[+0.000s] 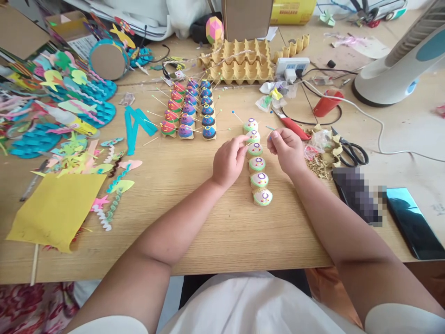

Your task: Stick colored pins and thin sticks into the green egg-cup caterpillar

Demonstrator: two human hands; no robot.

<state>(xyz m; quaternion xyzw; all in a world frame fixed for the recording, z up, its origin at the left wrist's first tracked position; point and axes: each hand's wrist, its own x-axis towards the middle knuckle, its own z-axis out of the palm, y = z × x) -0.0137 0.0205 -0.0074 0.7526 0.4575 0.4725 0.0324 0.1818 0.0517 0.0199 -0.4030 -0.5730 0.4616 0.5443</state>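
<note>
A strip of egg-carton cups, painted white with green rims and purple rings, stands upright in a line before me. My left hand is closed at its left side, fingertips against the second and third cups; a thin pale stick shows by the fingers. On the other side, my right hand pinches a thin stick with a blue tip, mostly hidden by the fingers. Another blue-tipped stick juts from the farthest cup. Further left are red, purple and dark blue painted strips with similar sticks poking out.
Paper cutouts and a yellow sheet cover the left side. Unpainted egg cartons and a power strip lie at the back. Scissors, a phone and a white fan are to the right.
</note>
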